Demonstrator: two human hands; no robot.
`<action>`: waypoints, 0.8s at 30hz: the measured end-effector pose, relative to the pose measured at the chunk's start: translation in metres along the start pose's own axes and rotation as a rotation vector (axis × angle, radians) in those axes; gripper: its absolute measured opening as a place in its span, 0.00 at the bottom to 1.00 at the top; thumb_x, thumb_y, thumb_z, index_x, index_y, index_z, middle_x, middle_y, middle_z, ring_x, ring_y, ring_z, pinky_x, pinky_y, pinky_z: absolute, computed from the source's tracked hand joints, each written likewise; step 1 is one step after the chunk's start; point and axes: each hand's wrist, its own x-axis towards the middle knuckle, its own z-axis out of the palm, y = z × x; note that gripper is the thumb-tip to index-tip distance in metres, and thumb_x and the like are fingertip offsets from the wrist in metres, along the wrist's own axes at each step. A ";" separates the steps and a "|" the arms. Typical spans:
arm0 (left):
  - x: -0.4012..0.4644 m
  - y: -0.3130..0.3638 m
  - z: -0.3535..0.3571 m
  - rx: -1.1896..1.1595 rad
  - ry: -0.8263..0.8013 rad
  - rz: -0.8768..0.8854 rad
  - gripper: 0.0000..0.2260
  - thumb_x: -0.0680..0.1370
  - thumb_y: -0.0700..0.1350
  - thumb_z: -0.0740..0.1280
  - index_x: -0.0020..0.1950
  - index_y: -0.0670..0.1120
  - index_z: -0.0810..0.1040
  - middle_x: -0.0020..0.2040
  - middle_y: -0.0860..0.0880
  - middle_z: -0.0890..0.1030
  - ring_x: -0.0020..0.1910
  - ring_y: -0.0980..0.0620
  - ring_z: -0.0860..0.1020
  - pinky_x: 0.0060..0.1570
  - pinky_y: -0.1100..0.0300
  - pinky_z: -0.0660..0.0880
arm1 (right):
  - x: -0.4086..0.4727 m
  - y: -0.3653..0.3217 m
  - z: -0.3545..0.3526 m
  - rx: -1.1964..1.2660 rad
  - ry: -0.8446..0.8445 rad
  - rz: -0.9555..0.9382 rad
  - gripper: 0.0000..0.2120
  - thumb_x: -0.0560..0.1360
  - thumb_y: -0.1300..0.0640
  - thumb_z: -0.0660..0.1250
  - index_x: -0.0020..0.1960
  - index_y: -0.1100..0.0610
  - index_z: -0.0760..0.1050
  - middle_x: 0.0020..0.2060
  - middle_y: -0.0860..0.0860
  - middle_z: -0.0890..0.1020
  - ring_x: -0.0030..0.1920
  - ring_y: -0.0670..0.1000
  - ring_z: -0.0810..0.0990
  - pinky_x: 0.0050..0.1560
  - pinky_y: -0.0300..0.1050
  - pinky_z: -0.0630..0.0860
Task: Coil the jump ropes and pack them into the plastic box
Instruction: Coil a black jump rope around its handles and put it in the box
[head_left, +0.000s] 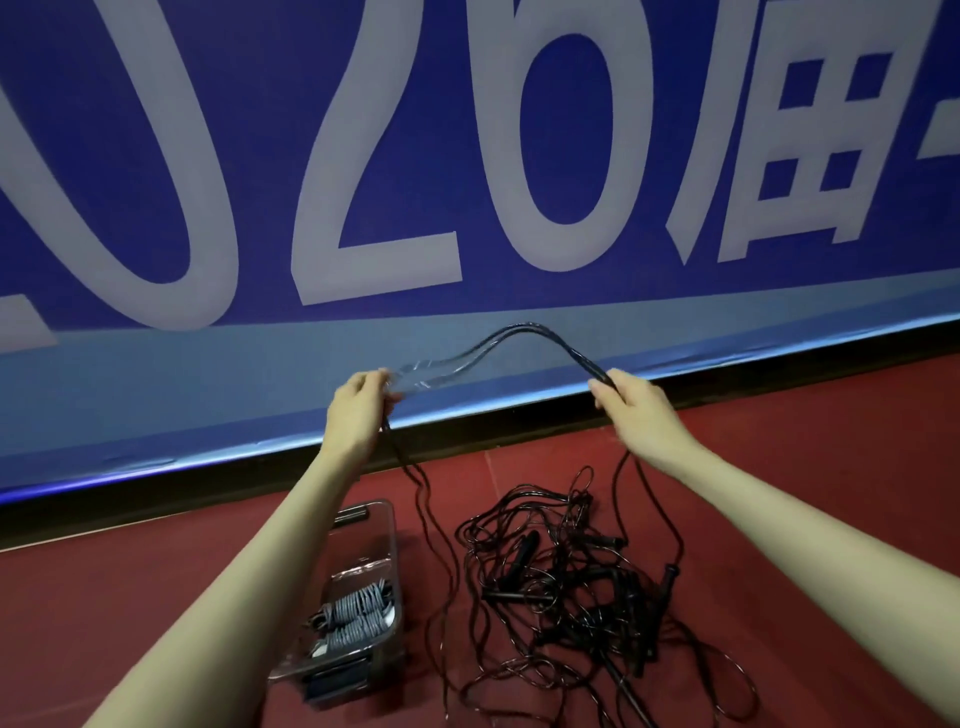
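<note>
The jump rope (524, 332) arched between the two hands is a thin black cord, smooth and faintly glossy, like plastic or rubber. The tangled ropes (561, 577) lying near on the right have the same slick sheen, with matt black handles among them. Left of them, the plastic box (387, 525) is clear and shiny, catching glints along its rim. The floor (805, 457) is dull red with a fine matt grain. On the far side, the blue banner (467, 130) looks like smooth printed vinyl, slightly rippled at its lower edge.
</note>
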 end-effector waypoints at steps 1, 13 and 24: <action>0.001 -0.007 0.000 0.120 -0.008 0.013 0.13 0.81 0.48 0.60 0.61 0.44 0.75 0.59 0.46 0.79 0.55 0.46 0.76 0.56 0.53 0.71 | 0.000 -0.007 -0.003 -0.029 0.005 -0.042 0.15 0.82 0.55 0.60 0.39 0.62 0.69 0.28 0.49 0.68 0.29 0.50 0.65 0.29 0.39 0.60; -0.049 0.025 0.070 0.361 -0.581 0.377 0.17 0.82 0.49 0.62 0.71 0.49 0.70 0.64 0.51 0.72 0.65 0.58 0.69 0.60 0.68 0.62 | -0.007 -0.035 -0.002 -0.188 -0.096 -0.290 0.14 0.82 0.54 0.61 0.40 0.58 0.66 0.27 0.50 0.69 0.30 0.52 0.66 0.35 0.50 0.62; -0.043 0.081 0.056 0.031 -0.326 0.322 0.11 0.79 0.39 0.61 0.37 0.48 0.75 0.27 0.56 0.68 0.26 0.58 0.63 0.28 0.64 0.60 | -0.011 -0.058 -0.006 -0.085 -0.184 -0.225 0.08 0.81 0.56 0.62 0.45 0.59 0.70 0.30 0.49 0.69 0.28 0.45 0.62 0.30 0.38 0.62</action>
